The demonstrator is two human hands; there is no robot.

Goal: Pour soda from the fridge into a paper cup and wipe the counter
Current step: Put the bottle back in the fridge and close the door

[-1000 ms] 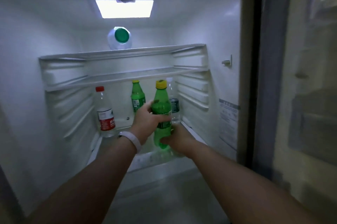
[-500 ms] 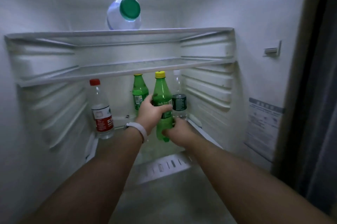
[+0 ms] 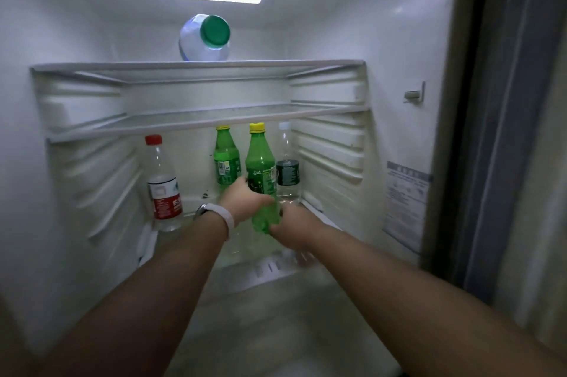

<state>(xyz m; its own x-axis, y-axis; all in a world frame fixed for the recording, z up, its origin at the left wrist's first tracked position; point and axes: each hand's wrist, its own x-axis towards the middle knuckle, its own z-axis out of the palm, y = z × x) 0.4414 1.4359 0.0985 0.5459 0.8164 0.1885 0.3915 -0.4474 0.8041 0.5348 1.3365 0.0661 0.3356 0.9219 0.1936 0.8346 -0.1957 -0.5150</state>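
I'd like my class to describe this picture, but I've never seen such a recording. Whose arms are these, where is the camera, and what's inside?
No machine here: a person wears a wide-angle camera on the head, so you look along their arms into an open fridge. The left hand, wearing a white wristband, grips the middle of a yellow-capped green soda bottle; the right hand holds its base. Beside it stand another green bottle, a clear dark-labelled bottle and a red-capped water bottle. A large green-capped bottle lies on the top shelf.
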